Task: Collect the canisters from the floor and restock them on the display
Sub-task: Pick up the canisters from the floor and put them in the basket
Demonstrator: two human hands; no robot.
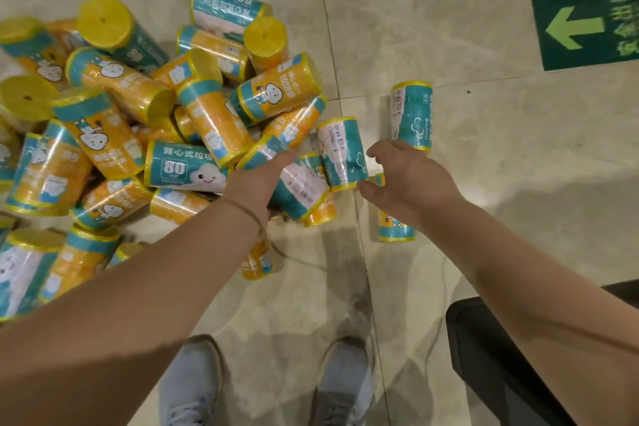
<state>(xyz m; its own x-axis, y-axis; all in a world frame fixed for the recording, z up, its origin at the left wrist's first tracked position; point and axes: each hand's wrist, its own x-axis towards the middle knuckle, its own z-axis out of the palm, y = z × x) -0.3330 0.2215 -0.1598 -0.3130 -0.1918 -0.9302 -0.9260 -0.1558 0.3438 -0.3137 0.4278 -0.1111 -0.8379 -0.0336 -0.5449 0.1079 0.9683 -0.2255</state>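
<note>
Two hands: both reach down over the floor [484, 166], the left hand [262, 180] at the near edge of the pile [138, 114], the right hand [404, 180] just beside it on the right.
Left hand: my fingers are curled round the held canister [301, 194], which lies slanted, its far end toward the heap.
Right hand: it grasps nothing; the fingers are spread, thumb low and forefinger high, along the right side of the teal canister [342, 152]. I cannot tell whether skin touches it.
Key relation: the teal canister sits between my two hands, just left of my right palm, with its long axis pointing away from me and leaning a little left. My right hand is the nearer one. I judge it must slide left to wrap the barrel.
Neighbours: the held canister is close against the teal one on the left, so there is little finger room that side.
Strays: the lone canister [411, 114] stands just beyond my right fingers. The low canister [394, 228] lies partly under my right wrist.
Open room: the floor ahead and to the right is bare tile.
Edges: a dark object [501, 356] sits under my right forearm and my shoes [193, 387] are below.
Far right: an arrow sign [584, 28] is on the floor.
Display: not in view.
</note>
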